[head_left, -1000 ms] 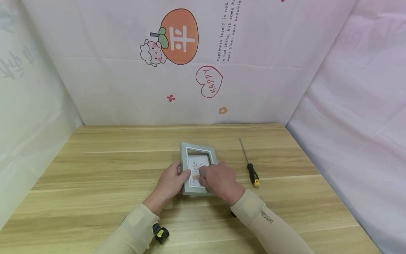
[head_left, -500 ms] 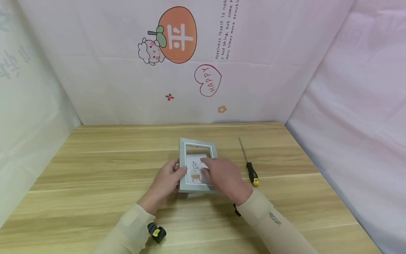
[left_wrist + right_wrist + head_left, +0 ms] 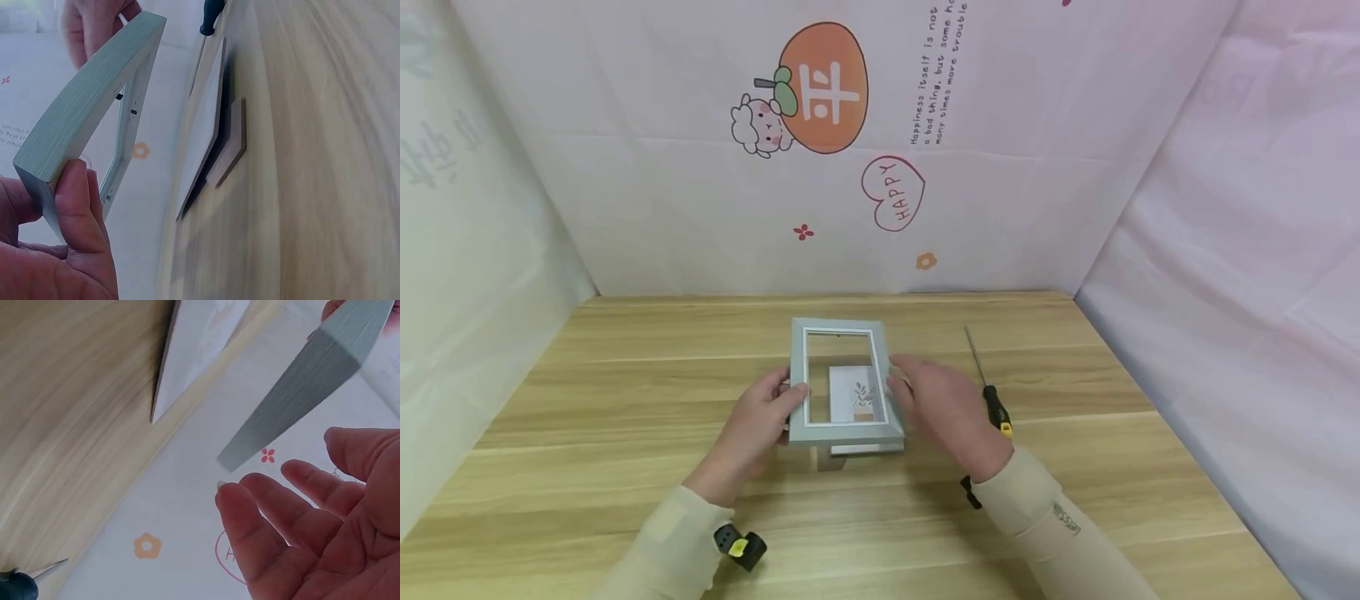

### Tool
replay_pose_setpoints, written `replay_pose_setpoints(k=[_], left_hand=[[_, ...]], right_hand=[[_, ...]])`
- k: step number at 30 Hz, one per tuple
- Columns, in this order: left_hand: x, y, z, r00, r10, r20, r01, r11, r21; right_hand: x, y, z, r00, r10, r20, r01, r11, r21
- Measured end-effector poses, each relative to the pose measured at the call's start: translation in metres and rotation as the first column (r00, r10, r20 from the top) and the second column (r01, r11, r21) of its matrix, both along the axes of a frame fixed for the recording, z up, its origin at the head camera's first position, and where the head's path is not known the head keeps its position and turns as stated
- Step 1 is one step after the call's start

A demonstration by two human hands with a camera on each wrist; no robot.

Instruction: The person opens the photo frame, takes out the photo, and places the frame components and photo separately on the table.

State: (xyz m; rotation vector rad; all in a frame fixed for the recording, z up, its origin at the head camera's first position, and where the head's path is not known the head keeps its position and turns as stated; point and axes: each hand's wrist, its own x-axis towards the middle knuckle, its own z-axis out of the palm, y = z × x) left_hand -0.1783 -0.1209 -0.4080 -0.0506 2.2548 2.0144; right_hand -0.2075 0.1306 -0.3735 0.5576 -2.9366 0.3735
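Observation:
A grey-green picture frame (image 3: pixel 847 433) with a white inner edge is held above the table by my left hand (image 3: pixel 760 421). That thumb lies on the frame's left side, the fingers behind it. Through the opening, a white picture panel (image 3: pixel 842 393) with a plant print shows. It sits tilted on a small brown board (image 3: pixel 236 134), as the left wrist view shows. My right hand (image 3: pixel 947 408) is beside the frame's right edge. In the right wrist view its fingers are extended, apart from the frame, and hold nothing.
A screwdriver (image 3: pixel 995 407) with a black and yellow handle lies on the wooden table (image 3: pixel 625 400), right of my right hand. Printed white cloth (image 3: pixel 700 217) stands behind the table and along both sides.
The frame has moved left and up with my left hand, so the picture panel now lies partly beyond its lower edge. My right hand has drawn back right from the picture panel.

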Motion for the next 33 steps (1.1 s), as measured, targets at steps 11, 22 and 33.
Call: replay_pose_setpoints(k=[11,22,33], left_hand=[[0.004,-0.040,0.006,0.999,0.022,0.044,-0.019,0.998,-0.066],[0.010,-0.085,0.004,0.996,0.045,0.080,-0.032,0.988,-0.153],[0.015,-0.103,0.000,0.991,0.076,0.113,-0.051,0.976,-0.213]], right_hand=[[-0.003,0.010,-0.008,0.995,-0.034,0.089,0.031,0.999,0.037],[-0.003,0.012,-0.012,0.993,-0.030,0.113,0.021,0.997,0.080],[-0.004,0.011,-0.017,0.995,-0.018,0.100,0.010,0.997,0.079]])
